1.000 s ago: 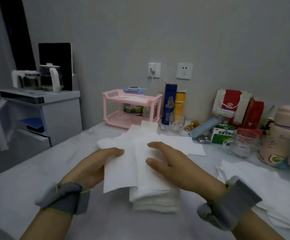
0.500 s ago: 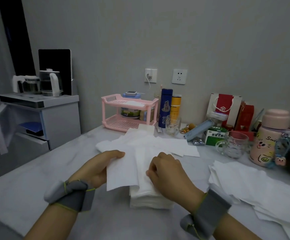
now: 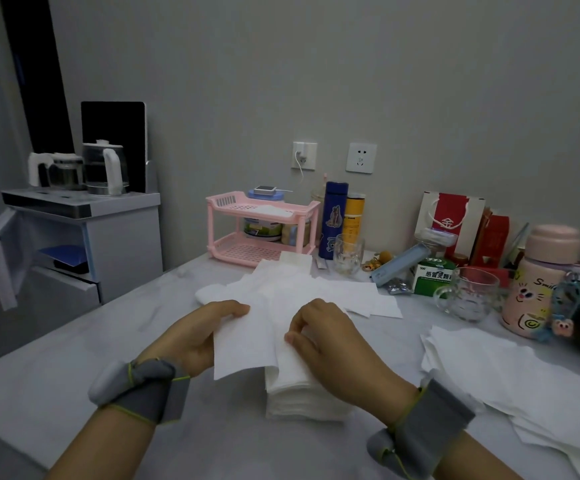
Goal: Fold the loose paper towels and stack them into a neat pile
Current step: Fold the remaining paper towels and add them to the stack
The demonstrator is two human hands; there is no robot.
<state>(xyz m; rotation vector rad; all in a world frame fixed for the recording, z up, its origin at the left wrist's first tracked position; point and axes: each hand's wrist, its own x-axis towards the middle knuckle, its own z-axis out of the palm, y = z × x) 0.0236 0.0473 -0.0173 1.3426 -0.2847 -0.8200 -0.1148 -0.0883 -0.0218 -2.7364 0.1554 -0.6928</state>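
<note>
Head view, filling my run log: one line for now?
step: folding; left hand: holds sheet; right hand: pinches sheet; folded pile: beneath

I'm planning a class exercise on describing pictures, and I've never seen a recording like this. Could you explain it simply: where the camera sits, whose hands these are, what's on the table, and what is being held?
There is no machine here. A person wears one wide-angle camera on the head, and it looks down at their own hands. Both wrists carry grey bands. The left hand and the right hand both grip one white paper towel, held partly over a folded pile on the pale table. More loose towels lie behind the pile, with another heap at the right. Further back stand a pink rack, a glass mug and a pink flask.
</note>
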